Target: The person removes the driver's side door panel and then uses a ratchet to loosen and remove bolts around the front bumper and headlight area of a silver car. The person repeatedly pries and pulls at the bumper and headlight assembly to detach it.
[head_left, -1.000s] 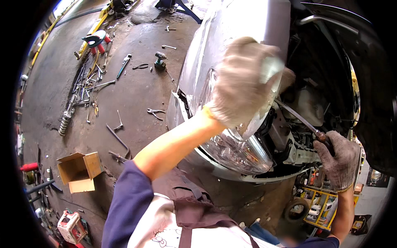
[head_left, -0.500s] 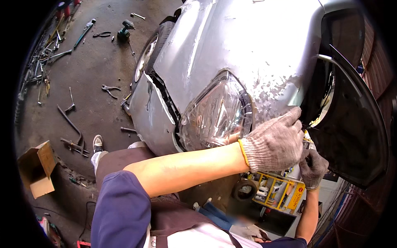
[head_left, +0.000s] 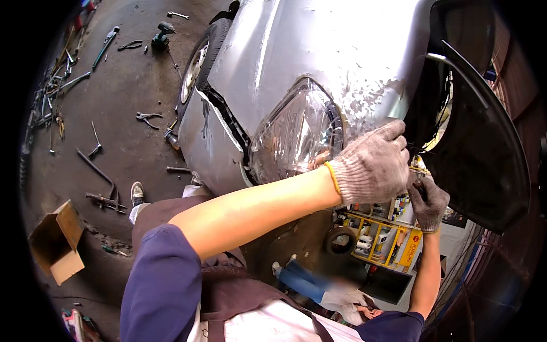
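My left hand [head_left: 373,162], in a dirty knit glove, has its fingers curled at the edge of the chipped, dented silver body panel [head_left: 367,91], beside the clear headlight [head_left: 290,131]. My right hand [head_left: 430,202], also gloved, is closed around a screwdriver handle [head_left: 416,182] just beyond my left hand; the shank is hidden. Below the headlight's side, the silver bumper [head_left: 213,154] shows a dark gap against the fender. The dark open panel [head_left: 484,159] curves to the right of my hands.
A drill [head_left: 160,37], pliers [head_left: 145,118], wrenches and bars lie on the floor at left, near a cardboard box [head_left: 57,242]. A wheel [head_left: 202,62] is at the car's side. Below are a tire [head_left: 336,242], a yellow rack [head_left: 407,248] and another person [head_left: 302,282].
My view swung toward the silver panel's outside. My left hand moved from raised and blurred down to the panel edge, then slightly upward in view. My right hand still holds the screwdriver.
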The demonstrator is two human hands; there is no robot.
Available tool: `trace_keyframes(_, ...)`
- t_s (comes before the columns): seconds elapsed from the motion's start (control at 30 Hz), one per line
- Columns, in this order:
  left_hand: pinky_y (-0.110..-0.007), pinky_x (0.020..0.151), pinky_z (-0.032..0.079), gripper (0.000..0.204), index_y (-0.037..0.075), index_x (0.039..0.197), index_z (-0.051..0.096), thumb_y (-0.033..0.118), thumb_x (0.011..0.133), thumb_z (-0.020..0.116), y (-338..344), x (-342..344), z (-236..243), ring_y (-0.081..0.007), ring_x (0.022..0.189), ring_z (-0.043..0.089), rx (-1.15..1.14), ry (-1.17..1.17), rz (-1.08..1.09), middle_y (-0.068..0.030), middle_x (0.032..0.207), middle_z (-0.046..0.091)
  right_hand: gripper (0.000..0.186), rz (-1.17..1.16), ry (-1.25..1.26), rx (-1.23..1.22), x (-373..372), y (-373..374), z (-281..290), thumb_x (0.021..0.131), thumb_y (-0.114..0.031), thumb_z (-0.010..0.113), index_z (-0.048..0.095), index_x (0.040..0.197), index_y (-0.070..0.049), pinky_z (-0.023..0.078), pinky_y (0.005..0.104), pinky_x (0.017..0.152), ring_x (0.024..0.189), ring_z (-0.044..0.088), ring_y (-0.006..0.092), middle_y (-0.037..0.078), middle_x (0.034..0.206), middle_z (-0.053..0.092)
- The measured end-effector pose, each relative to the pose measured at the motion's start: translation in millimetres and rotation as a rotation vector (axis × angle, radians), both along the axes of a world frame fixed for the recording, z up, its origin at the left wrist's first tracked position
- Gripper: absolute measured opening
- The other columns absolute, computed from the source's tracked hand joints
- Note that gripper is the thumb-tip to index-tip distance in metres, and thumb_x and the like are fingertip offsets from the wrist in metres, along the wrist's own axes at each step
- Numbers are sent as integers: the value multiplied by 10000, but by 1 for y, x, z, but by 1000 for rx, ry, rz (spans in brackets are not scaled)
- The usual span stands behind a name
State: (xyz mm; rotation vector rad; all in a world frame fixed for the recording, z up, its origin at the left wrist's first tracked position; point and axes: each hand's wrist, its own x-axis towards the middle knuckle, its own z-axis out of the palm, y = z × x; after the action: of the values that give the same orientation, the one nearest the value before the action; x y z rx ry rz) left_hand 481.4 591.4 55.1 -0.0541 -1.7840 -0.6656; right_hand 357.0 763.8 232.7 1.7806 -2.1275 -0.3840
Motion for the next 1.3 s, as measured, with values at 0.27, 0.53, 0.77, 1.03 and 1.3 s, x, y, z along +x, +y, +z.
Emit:
trace_keyframes(0.27,-435,1083,467,198,81,748,708,257,810,644,2,-3,4,-247,898,661,14,-20,49,-67,799,675,199,0,21,69,-16,13,4,840,-166,865,701,891,-66,475,381,545,553,628,277,99,653,634)
trace_keyframes(0.53,-423,1016,471,257,106,705,723,299,857,649,1,-4,4,-243,856,678,55,71,18,-63,779,708,210,-44,-19,85,-4,10,8,848,-126,843,748,1001,-19,549,367,636,682,728,294,136,813,738)
trace_keyframes(0.77,-439,1018,487,256,104,670,673,300,834,673,1,-7,-1,-258,829,661,109,142,8,-60,746,663,162,-253,-128,100,24,7,-1,876,-123,816,733,984,-35,536,358,624,683,725,295,136,781,728)
trace_keyframes(1.03,-470,1010,520,154,79,796,674,201,866,739,-9,5,-1,-286,895,676,327,379,-130,-76,820,675,203,-42,40,63,14,11,-10,854,-159,852,692,934,-64,507,394,598,648,686,305,107,755,702)
trace_keyframes(1.3,-536,1146,437,439,62,1320,648,243,928,729,-40,7,-13,-409,1283,577,536,117,131,-222,1374,606,229,-76,-8,29,5,14,-12,839,-184,865,666,883,-81,439,415,542,557,600,302,98,657,615)
